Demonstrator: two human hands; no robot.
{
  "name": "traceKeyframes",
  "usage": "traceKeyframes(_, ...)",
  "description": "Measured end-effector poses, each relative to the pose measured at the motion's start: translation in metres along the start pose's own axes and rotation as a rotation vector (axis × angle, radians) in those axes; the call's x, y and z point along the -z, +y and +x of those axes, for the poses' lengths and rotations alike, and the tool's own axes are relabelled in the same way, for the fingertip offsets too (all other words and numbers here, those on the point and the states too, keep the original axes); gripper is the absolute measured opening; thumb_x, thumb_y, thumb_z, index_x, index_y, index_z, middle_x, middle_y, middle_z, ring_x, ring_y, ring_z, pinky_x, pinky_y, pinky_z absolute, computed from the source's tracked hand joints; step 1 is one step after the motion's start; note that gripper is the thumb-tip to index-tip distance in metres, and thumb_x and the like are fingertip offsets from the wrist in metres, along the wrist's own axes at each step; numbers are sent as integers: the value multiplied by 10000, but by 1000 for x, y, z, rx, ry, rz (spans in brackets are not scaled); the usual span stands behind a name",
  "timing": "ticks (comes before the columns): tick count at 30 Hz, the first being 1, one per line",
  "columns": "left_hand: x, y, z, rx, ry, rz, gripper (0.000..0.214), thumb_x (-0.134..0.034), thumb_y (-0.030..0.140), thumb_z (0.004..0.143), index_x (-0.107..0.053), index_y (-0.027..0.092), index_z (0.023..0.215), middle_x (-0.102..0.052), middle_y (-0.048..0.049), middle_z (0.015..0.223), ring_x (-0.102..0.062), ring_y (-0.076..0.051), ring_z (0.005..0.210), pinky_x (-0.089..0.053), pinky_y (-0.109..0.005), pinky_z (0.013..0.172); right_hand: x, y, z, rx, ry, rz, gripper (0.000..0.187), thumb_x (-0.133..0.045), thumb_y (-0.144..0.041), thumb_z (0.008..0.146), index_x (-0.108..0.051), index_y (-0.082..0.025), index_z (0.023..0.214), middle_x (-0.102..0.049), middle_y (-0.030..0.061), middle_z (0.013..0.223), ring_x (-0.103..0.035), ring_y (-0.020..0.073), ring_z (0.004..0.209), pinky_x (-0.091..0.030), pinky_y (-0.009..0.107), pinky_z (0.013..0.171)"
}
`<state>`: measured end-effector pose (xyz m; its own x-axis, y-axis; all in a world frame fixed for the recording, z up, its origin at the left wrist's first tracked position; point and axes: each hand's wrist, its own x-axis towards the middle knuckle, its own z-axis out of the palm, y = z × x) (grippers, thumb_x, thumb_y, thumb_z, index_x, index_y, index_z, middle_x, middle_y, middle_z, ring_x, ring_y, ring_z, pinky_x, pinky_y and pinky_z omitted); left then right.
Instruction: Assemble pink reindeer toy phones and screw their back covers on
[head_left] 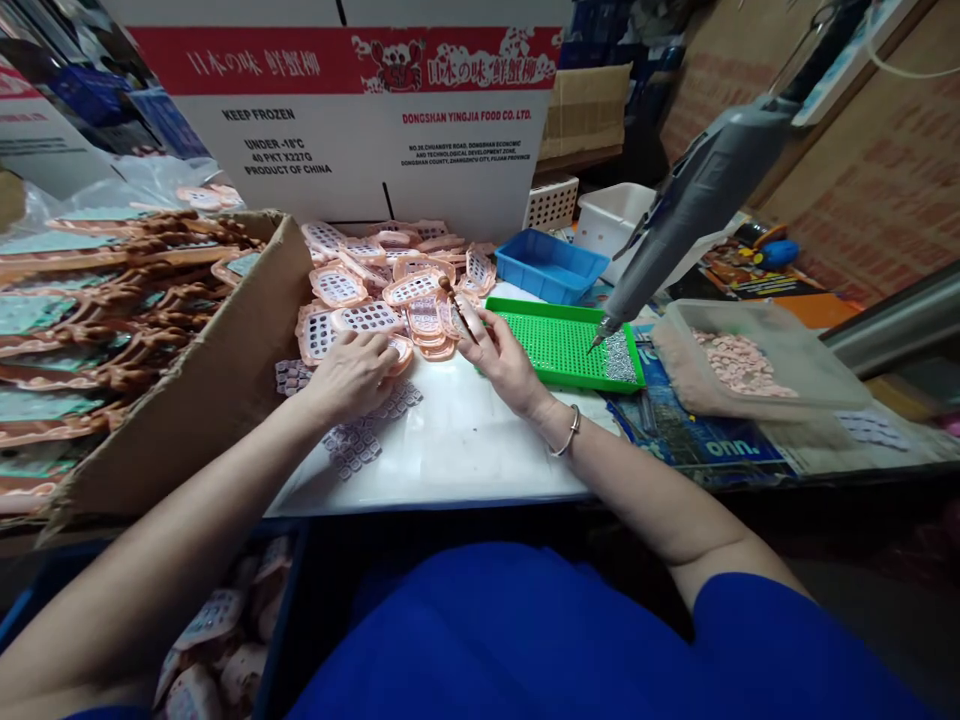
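Observation:
My right hand (pixel 510 368) is closed on a slim pink-and-brown plastic piece (pixel 466 318), held edge-up between thumb and fingers. My left hand (pixel 354 378) rests at the near edge of a pile of pink plastic panels (pixel 364 318) with rows of square holes. Its fingers are bent down and pressed together beside a pink rim (pixel 403 352); what they grip, if anything, is hidden. Under and in front of that hand lie clear key sheets (pixel 354 452) on the white work surface (pixel 480 455).
A green perforated tray (pixel 540 345) holds small screws (pixel 618 358). Above it hangs a grey electric screwdriver (pixel 667 220). Nearby are a blue bin (pixel 551 265) and a translucent tub (pixel 667 375) of small pink parts. A cardboard box (pixel 187 400) of brown-and-teal pieces stands left.

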<state>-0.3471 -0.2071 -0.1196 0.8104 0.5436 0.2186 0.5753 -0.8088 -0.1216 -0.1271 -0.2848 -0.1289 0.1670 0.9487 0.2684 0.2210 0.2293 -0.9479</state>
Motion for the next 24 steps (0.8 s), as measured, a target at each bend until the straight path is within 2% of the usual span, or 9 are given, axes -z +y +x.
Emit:
traceKeyframes(4,-2,6,4,19,-20,140,296,-487,120,811,-680,137,1035,-557,-214,1401,-611,-366,1034,-437,-507,834,0,0,0,11,1,13,706,-684,-637,711,-510,-200,1237,-579,118,1360,-536,282,1282,-394,467,1126)
traceKeyframes(7,-3,-1,5,8,-5,237,325,-421,157,887,-690,136,1069,-681,-202,1127,-607,-338,941,-427,-474,797,1,-1,-1,1,11,5,699,-678,-627,708,-511,-193,1230,-580,126,1363,-545,272,1270,-404,454,1119)
traceKeyframes(10,-3,-13,6,25,49,267,318,-407,223,930,-712,159,995,-683,-163,914,-594,-322,877,-418,-444,767,1,-2,-2,8,11,-17,654,-665,-615,725,-521,-209,1218,-597,107,1355,-555,261,1255,-417,446,1107)
traceKeyframes(13,-2,-23,9,46,96,234,336,-397,275,947,-716,172,932,-673,-158,897,-582,-319,861,-414,-433,760,1,-2,-2,21,10,-31,657,-660,-617,726,-520,-202,1216,-600,112,1353,-559,261,1247,-425,432,1091)
traceKeyframes(16,-3,-25,13,53,90,179,324,-408,267,929,-716,183,986,-671,-153,911,-581,-321,881,-413,-439,789,1,0,-2,22,3,-30,673,-663,-629,724,-514,-201,1221,-590,117,1361,-555,257,1249,-426,417,1080)
traceKeyframes(20,-5,-14,15,57,30,202,431,-493,280,857,-653,113,1221,-670,-174,965,-590,-339,936,-396,-463,860,2,3,-2,22,0,-32,656,-673,-638,730,-523,-228,1220,-585,100,1368,-551,249,1252,-419,426,1082)
traceKeyframes(24,-8,1,17,147,52,252,533,-459,431,906,-610,63,1261,-665,-194,984,-593,-352,943,-371,-502,907,1,3,-2,28,3,-37,655,-685,-610,733,-526,-207,1224,-582,124,1369,-552,256,1256,-415,439,1096)
